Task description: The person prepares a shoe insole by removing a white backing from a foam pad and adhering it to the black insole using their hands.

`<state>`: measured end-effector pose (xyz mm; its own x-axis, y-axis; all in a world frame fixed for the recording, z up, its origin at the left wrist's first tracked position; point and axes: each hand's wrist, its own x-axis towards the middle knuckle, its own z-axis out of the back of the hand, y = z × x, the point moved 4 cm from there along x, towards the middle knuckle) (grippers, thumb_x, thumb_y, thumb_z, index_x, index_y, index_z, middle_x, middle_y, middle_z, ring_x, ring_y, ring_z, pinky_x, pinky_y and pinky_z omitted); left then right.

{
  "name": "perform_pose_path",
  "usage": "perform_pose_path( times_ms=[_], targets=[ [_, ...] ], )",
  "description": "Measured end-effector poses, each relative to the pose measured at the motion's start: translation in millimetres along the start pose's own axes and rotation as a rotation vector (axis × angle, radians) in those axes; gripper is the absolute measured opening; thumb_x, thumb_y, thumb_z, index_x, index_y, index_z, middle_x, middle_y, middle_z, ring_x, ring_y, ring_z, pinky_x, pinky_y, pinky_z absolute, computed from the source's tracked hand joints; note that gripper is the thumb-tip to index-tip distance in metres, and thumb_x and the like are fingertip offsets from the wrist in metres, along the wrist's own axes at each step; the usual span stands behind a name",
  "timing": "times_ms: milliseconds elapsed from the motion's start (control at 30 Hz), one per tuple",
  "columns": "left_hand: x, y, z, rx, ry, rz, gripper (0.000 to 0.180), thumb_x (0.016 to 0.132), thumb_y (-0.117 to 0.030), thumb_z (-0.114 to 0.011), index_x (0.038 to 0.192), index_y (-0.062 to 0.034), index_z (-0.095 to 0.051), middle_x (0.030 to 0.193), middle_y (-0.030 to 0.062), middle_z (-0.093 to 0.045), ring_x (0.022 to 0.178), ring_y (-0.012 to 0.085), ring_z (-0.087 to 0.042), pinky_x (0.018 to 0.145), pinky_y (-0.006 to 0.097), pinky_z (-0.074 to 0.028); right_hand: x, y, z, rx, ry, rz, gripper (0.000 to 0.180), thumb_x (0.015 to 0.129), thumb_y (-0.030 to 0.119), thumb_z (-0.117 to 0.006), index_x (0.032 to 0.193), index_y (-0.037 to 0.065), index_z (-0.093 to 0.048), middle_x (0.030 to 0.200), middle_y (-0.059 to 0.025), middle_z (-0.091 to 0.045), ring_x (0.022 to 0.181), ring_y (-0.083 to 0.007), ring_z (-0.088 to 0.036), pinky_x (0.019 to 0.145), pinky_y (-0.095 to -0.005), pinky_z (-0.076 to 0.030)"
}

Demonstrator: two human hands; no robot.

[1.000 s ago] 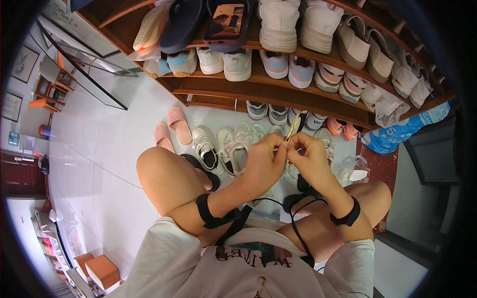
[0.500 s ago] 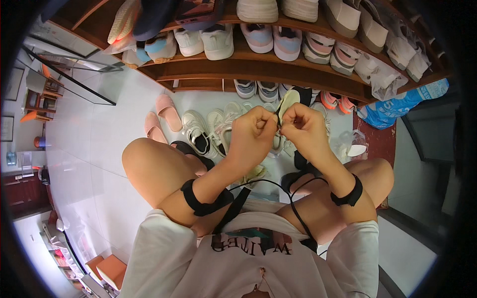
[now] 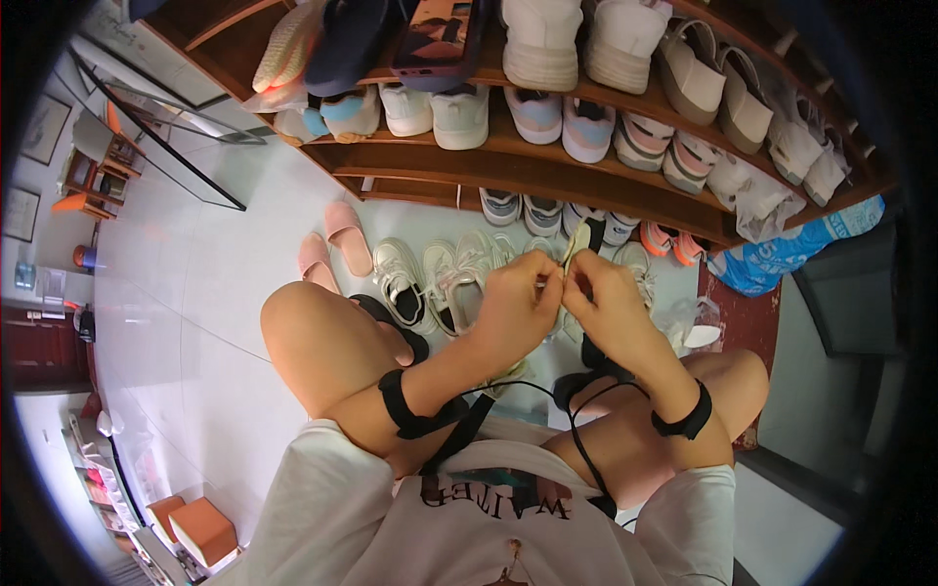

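Both hands meet in front of my knees, pinched on a thin, flat piece (image 3: 580,240), pale yellow on one face with black beside it; it looks like a shoe insole, but most of it is hidden. My left hand (image 3: 516,305) is closed at its near end. Right against it, my right hand (image 3: 614,311) is closed on the same end, thumb and forefinger together. Beyond and below the hands stand white lace-up sneakers (image 3: 467,266) on the floor, partly covered by my left hand. Another pale yellowish piece (image 3: 510,373) shows below my left wrist.
A wooden shoe rack (image 3: 440,182) full of shoes spans the far side, with a phone (image 3: 437,39) on top. Pink slippers (image 3: 347,237) lie to the left. On the right are a blue plastic bag (image 3: 757,266) and clear plastic wrapping (image 3: 684,322). Black cables (image 3: 576,420) run between my forearms.
The view has tilted, so the rack and shoes sit lower in the picture. My hands have drawn closer together, and the pale face of the flat piece shows narrower.
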<state>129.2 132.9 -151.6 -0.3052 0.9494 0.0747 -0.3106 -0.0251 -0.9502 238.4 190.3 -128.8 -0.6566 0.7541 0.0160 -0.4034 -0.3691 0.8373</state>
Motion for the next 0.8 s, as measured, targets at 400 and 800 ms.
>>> perform_pose_path(
  times_ms=[400,800],
  targets=[
    [14.4,9.3,3.5,0.028,0.225,-0.007,0.022,0.081,-0.017,-0.057,0.075,0.0027,-0.049,0.063,0.018,-0.053,0.055,0.0319,-0.052,0.051,0.037,-0.04,-2.4,1.5,-5.8,-0.027,-0.064,0.026,0.014,0.073,0.008,-0.051,0.069,-0.003,-0.043,0.062,-0.0185,-0.048,0.051,-0.0301,-0.049,0.048,-0.0363,-0.038],
    [7.0,-10.3,12.6,0.116,0.201,-0.255,0.014,0.079,-0.008,-0.051,0.071,0.0018,-0.046,0.059,0.0189,-0.047,0.049,0.032,-0.047,0.046,0.036,-0.035,-2.4,-11.6,-15.0,0.119,0.1,-0.061,0.013,0.073,0.006,-0.051,0.065,-0.002,-0.044,0.052,-0.0122,-0.047,0.045,-0.0198,-0.045,0.045,-0.0299,-0.037]
  ],
)
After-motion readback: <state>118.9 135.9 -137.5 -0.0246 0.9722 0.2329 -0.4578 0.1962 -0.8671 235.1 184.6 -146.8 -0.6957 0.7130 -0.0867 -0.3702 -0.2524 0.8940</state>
